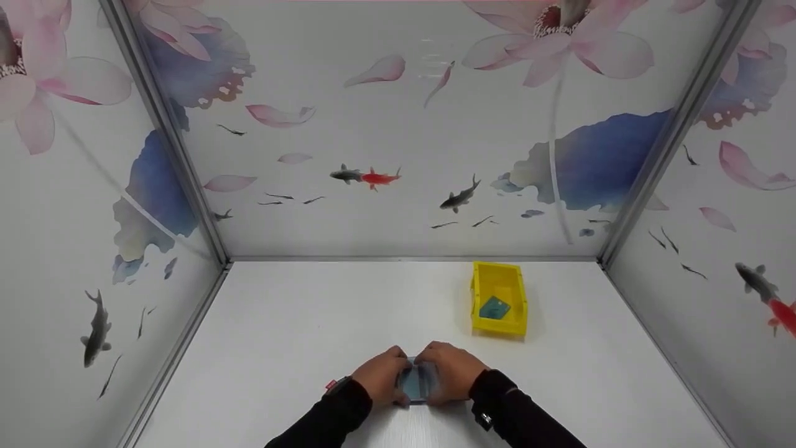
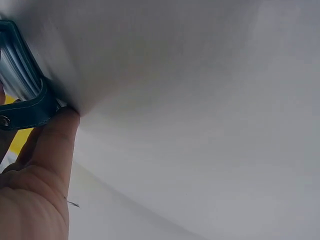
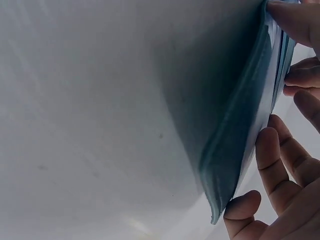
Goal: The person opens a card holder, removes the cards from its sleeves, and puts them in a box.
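Note:
A teal card holder [image 1: 413,384] with clear plastic sleeves is held between both hands, low over the table's near middle. My left hand [image 1: 380,375] grips its left side. On the right side, my right hand [image 1: 459,371] pinches the cover and sleeves with thumb and fingers. The left wrist view shows the holder's strap [image 2: 30,112] with a metal snap, and stacked sleeves behind it. Seen from the right wrist, the cover [image 3: 235,135] stands tilted with its leaves spread apart, several fingertips [image 3: 268,142] along its edge.
Behind the hands to the right, a yellow plastic bin [image 1: 523,317] stands on the white table [image 1: 280,330]. Inside it lies a small teal flat piece [image 1: 495,307]. Printed panels [image 1: 398,230] with lotus and fish enclose the table at the back and sides.

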A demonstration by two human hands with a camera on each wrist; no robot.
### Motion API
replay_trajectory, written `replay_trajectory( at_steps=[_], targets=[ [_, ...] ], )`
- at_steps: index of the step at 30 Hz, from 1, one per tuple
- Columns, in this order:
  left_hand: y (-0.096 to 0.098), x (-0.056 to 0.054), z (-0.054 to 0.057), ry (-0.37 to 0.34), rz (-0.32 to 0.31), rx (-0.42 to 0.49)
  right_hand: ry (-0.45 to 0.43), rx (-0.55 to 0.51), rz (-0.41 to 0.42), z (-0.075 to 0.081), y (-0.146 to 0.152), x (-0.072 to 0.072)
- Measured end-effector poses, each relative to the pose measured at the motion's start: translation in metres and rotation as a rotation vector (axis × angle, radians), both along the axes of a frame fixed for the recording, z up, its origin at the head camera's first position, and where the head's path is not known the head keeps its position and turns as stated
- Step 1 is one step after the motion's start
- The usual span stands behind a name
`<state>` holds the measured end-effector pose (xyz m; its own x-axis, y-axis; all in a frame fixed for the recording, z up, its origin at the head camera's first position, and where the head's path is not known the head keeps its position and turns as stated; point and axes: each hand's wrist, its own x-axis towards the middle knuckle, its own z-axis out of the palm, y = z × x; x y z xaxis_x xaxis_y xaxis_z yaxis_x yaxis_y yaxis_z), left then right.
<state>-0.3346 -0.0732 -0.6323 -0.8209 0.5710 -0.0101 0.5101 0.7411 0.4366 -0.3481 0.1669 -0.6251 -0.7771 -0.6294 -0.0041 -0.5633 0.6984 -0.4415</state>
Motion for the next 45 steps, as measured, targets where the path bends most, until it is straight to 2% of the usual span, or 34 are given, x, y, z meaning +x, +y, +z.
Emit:
replay_trajectory(
  at_steps=[14,21,22,28,29,31,37,45],
  targets=[
    [0.005,0.003,0.008,-0.017,0.031,-0.051,-0.114,-0.022,-0.055,0.004,0.018,0.003],
    [0.006,0.003,0.004,0.021,0.033,-0.059,-0.147,-0.015,-0.119,0.011,0.038,0.006],
    [0.005,-0.003,-0.01,0.053,0.022,-0.05,-0.157,-0.016,-0.132,0.013,0.041,0.006],
    [0.006,-0.001,-0.008,0.058,0.008,-0.04,-0.203,-0.07,-0.225,0.021,0.055,0.007],
    [0.007,0.005,0.006,0.03,0.019,-0.046,-0.199,-0.083,-0.245,0.023,0.058,0.007],
    [0.007,0.006,0.007,0.028,0.028,-0.045,-0.184,-0.116,-0.288,0.026,0.063,0.005],
    [0.007,0.006,0.007,0.033,0.042,-0.043,-0.061,-0.164,-0.416,0.034,0.089,-0.007],
    [0.007,0.006,0.004,0.037,0.029,-0.035,0.052,-0.143,-0.571,0.045,0.133,-0.044]
  ],
)
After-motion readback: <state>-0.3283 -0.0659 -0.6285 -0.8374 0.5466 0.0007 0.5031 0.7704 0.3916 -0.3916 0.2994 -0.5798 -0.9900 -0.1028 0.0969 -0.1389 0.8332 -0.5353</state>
